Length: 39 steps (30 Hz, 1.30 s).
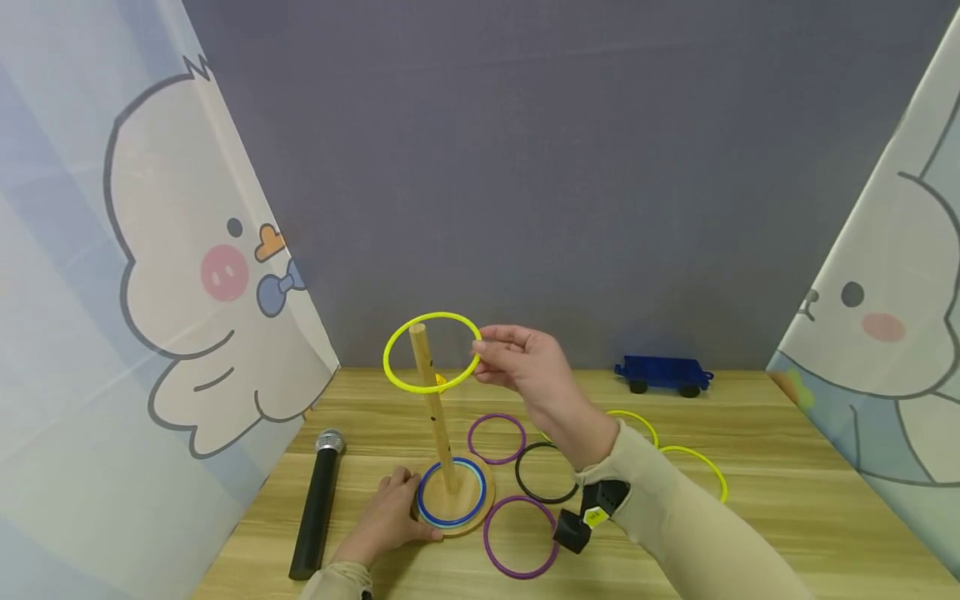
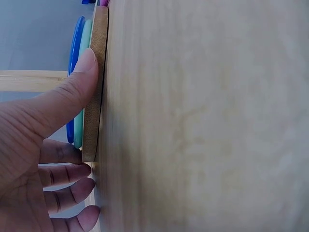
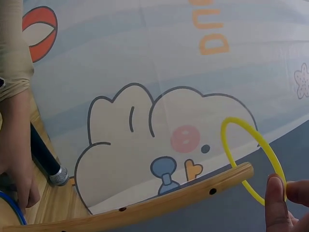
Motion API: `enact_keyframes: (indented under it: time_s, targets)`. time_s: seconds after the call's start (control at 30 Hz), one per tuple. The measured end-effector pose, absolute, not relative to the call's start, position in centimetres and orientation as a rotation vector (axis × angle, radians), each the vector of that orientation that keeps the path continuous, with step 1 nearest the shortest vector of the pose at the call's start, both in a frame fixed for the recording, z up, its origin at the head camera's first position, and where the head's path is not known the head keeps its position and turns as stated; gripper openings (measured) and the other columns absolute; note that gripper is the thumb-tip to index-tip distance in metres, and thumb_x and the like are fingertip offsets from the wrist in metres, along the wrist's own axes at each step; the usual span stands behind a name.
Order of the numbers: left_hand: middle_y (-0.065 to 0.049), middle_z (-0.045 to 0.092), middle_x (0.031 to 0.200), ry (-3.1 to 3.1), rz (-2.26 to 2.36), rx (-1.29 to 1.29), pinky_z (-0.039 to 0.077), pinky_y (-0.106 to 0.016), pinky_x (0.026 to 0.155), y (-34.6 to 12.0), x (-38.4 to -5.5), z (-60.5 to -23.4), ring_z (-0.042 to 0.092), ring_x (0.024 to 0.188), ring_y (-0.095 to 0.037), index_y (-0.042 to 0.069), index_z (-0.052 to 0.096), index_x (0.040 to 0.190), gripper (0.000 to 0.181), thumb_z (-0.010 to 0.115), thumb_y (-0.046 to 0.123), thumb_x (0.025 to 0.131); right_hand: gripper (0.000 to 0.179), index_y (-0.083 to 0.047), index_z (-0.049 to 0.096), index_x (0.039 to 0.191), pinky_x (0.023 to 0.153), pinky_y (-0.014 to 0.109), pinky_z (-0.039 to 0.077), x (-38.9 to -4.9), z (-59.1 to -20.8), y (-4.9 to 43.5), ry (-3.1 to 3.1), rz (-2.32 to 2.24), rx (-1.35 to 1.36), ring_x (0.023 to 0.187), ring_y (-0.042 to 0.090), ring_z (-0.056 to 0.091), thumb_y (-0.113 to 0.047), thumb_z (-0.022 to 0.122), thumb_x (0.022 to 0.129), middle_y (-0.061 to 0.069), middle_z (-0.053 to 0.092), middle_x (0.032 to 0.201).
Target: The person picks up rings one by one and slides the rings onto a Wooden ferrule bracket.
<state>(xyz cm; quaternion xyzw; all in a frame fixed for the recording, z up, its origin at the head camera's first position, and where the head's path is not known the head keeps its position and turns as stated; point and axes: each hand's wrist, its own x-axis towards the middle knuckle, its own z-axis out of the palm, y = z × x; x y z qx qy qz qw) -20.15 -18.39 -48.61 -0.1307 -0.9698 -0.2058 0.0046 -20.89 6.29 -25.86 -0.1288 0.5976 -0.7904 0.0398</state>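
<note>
Both grip: left hand (image 1: 390, 512) the base (image 1: 462, 507), right hand (image 1: 528, 365) a yellow ring (image 3: 235, 120); only the right wrist view shows upper-right orange lettering (image 3: 216, 50).

yellow rings (image 1: 386, 357) 4 | purple rings (image 1: 525, 576) 2 | black ring (image 1: 550, 501) 1 | blue ring (image 2: 76, 50) 1 | mint ring (image 2: 85, 36) 1 | stand (image 1: 441, 425) 1 | mic (image 1: 317, 504) 1 | cart (image 1: 660, 372) 1

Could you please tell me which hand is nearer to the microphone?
Left. The left hand holds the wooden base, just right of the microphone in the head view; the right hand is farther away, near the pole's top, pinching a yellow ring.
</note>
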Motion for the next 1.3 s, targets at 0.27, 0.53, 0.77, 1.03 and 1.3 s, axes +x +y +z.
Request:
enact_keyframes:
  time_s: [0.27, 0.53, 0.77, 1.03, 1.3]
  targets:
    - [-0.015, 0.052, 0.116, -3.044, -0.659, -0.398, 0.049, -0.056, 0.082, -18.5, -20.2, -48.6, 0.05, 0.103, -0.035, -0.01, 0.054, 0.131, 0.105, 0.089, 0.054, 0.056, 0.029, 0.006, 0.059, 0.12, 0.07, 0.028, 0.058, -21.3, -27.8, 6.4, 1.866, -2.36, -0.358, 0.069, 0.014, 0.066, -0.003, 0.064, 0.093, 0.01, 0.068, 0.088]
    - [-0.015, 0.052, 0.114, -3.028, -0.653, -0.418, 0.048, -0.056, 0.082, -18.5, -20.3, -48.4, 0.051, 0.102, -0.035, -0.011, 0.054, 0.129, 0.104, 0.09, 0.053, 0.056, 0.034, 0.009, 0.055, 0.124, 0.07, 0.029, 0.058, -21.3, -31.6, 6.6, 1.88, -2.291, -0.322, 0.07, 0.015, 0.067, 0.0, 0.064, 0.092, 0.01, 0.066, 0.087]
    - [-0.011, 0.051, 0.111, -3.027, -0.652, -0.428, 0.048, -0.054, 0.08, -18.5, -20.4, -48.5, 0.05, 0.099, -0.031, -0.007, 0.055, 0.131, 0.103, 0.089, 0.055, 0.056, 0.038, 0.013, 0.051, 0.125, 0.069, 0.028, 0.058, -21.4, -35.2, 7.0, 1.863, -2.204, -0.312, 0.068, 0.014, 0.066, -0.001, 0.064, 0.092, 0.008, 0.065, 0.085]
    - [-0.008, 0.05, 0.111, -3.019, -0.667, -0.44, 0.049, -0.054, 0.077, -18.5, -20.2, -48.6, 0.049, 0.097, -0.029, -0.002, 0.058, 0.129, 0.098, 0.089, 0.054, 0.056, 0.035, 0.012, 0.053, 0.123, 0.068, 0.03, 0.058, -21.6, -40.2, 6.8, 1.869, -2.133, -0.267, 0.066, 0.013, 0.066, 0.001, 0.063, 0.091, 0.008, 0.065, 0.083]
    - [-0.008, 0.05, 0.107, -3.009, -0.663, -0.457, 0.049, -0.052, 0.075, -18.6, -20.2, -48.8, 0.049, 0.094, -0.028, -0.003, 0.059, 0.127, 0.096, 0.089, 0.054, 0.055, 0.036, 0.015, 0.053, 0.121, 0.069, 0.037, 0.059, -22.1, -44.6, 6.4, 1.939, -2.095, -0.213, 0.063, 0.014, 0.064, 0.001, 0.063, 0.089, 0.009, 0.064, 0.083]
